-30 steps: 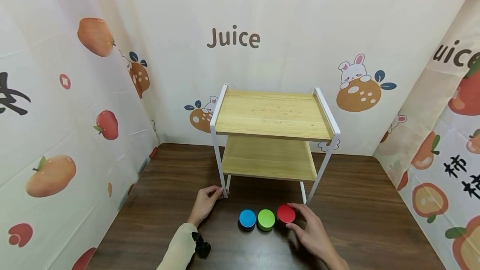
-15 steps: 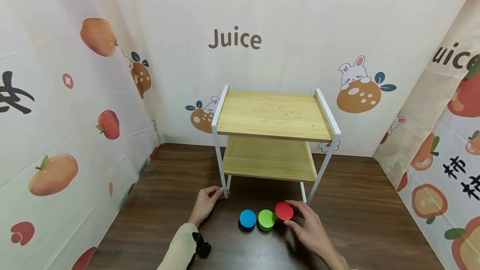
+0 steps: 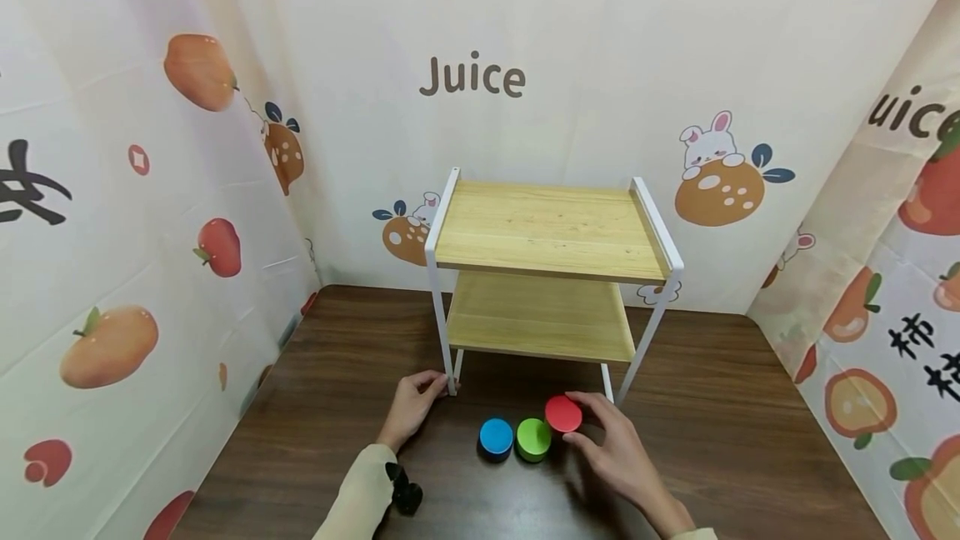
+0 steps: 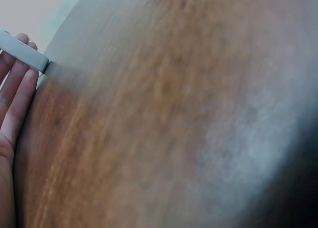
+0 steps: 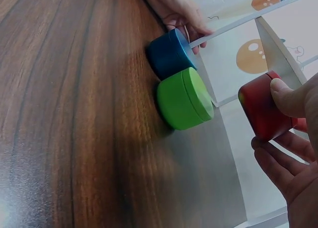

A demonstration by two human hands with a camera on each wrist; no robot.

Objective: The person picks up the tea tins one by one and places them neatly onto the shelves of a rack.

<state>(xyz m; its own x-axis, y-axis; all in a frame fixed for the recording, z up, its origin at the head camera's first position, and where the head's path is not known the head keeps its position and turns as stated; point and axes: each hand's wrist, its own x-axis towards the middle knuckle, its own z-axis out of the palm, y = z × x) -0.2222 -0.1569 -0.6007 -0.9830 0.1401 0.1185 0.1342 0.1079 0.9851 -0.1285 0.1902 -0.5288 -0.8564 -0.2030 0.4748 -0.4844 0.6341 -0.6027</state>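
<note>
My right hand (image 3: pixel 618 452) pinches a small red lidded tin (image 3: pixel 563 413) between thumb and fingers. Seen from the right wrist, the red tin (image 5: pixel 262 108) is lifted off the tabletop, with the thumb on its lid side. A green tin (image 3: pixel 533 437) stands on the table just left of it, and a blue tin (image 3: pixel 496 436) stands beside the green one. My left hand (image 3: pixel 412 405) holds the foot of the front left leg (image 3: pixel 441 319) of a two-tier shelf (image 3: pixel 551 227). In the left wrist view, fingers (image 4: pixel 22 96) lie behind the white leg (image 4: pixel 22 51).
The shelf has two light wooden boards in a white frame, and its lower board (image 3: pixel 536 319) sits behind the tins. Dark brown wood forms the tabletop (image 3: pixel 720 407). Fruit-printed curtains (image 3: pixel 570 40) enclose the back and both sides.
The red tin has risen from the table in my right hand and shifted slightly left and toward the shelf. My left hand stays at the leg; the green and blue tins have not moved.
</note>
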